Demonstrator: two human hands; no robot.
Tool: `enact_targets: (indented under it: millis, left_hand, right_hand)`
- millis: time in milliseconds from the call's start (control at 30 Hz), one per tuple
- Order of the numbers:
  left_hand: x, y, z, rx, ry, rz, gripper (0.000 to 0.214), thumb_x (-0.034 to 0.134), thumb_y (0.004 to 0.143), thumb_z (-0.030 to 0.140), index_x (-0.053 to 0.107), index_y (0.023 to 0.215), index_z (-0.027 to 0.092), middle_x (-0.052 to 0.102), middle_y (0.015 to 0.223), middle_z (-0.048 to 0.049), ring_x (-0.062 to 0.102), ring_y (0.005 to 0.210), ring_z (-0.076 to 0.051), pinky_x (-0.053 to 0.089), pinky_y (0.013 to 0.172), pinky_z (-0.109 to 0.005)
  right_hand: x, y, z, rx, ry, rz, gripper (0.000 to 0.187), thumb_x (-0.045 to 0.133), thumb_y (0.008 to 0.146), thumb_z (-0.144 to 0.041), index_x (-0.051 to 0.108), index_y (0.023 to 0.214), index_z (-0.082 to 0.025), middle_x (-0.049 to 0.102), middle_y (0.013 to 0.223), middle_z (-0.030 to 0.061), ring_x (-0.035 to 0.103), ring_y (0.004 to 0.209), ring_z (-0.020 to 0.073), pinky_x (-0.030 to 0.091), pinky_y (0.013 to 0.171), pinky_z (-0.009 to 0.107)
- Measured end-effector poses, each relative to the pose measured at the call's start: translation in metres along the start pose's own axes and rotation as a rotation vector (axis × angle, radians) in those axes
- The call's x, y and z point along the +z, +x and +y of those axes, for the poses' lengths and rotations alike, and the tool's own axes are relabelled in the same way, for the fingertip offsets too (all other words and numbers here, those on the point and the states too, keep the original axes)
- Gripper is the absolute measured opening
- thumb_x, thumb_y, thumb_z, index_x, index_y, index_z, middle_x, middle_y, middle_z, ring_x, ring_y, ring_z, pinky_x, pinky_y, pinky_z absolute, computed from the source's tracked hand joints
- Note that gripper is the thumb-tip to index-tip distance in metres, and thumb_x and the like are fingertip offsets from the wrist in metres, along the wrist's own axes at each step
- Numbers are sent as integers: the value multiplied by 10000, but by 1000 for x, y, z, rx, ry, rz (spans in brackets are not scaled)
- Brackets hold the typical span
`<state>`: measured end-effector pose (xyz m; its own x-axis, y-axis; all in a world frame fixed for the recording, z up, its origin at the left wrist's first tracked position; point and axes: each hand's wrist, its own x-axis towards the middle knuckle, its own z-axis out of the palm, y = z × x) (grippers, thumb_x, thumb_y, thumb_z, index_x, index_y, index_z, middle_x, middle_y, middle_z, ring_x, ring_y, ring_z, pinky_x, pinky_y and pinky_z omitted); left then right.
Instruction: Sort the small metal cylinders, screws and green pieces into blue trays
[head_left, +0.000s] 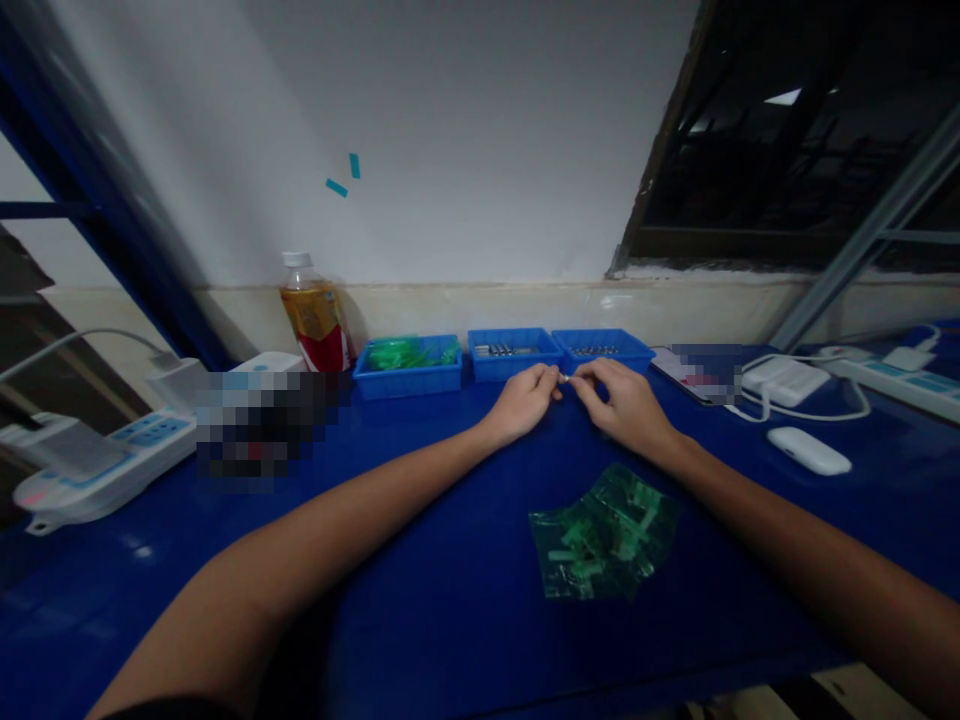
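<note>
My left hand (525,398) and my right hand (624,403) meet over the blue table (420,560), fingertips pinched together on a tiny pale part (565,379) between them. Just behind the hands stand three small blue trays: the left tray (409,380) holds green pieces, the middle tray (514,366) and the right tray (600,350) hold small metal parts. A clear plastic bag of green pieces (604,535) lies on the table near my right forearm.
A drink bottle (315,315) stands by the wall at the left. White power strips (105,455) lie at the left, and another power strip (900,378) at the right. A white adapter with cable (784,380) and a small white device (808,450) sit at the right.
</note>
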<state>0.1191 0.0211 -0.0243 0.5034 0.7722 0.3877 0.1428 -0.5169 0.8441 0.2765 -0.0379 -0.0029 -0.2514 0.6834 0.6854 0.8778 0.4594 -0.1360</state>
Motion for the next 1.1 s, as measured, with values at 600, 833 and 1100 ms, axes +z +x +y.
enact_targets:
  millis: [600, 833, 1100]
  left_hand:
    - [-3, -9, 15, 111, 197, 10, 259, 398, 915, 297, 602, 850, 151, 624, 756, -6, 566, 713, -136, 410, 642, -227]
    - [-2, -8, 13, 120, 164, -12, 354, 332, 943, 342, 557, 736, 163, 612, 712, -9, 577, 703, -136, 426, 680, -236]
    - [1, -12, 18, 234, 181, 5, 189, 528, 820, 183, 521, 1008, 166, 593, 795, 3, 550, 703, -113, 435, 672, -218]
  right_hand:
    - [3, -5, -3, 71, 123, 25, 143, 512, 842, -262, 559, 957, -191, 571, 696, 10, 548, 623, 160, 413, 613, 276]
    - [1, -5, -4, -10, 103, 28, 104, 478, 861, -239, 573, 873, -198, 598, 742, 38, 570, 695, 185, 425, 676, 306]
    - [-1, -4, -3, 41, 88, 27, 206, 420, 900, -253, 537, 739, -199, 610, 738, 56, 578, 719, 194, 416, 682, 309]
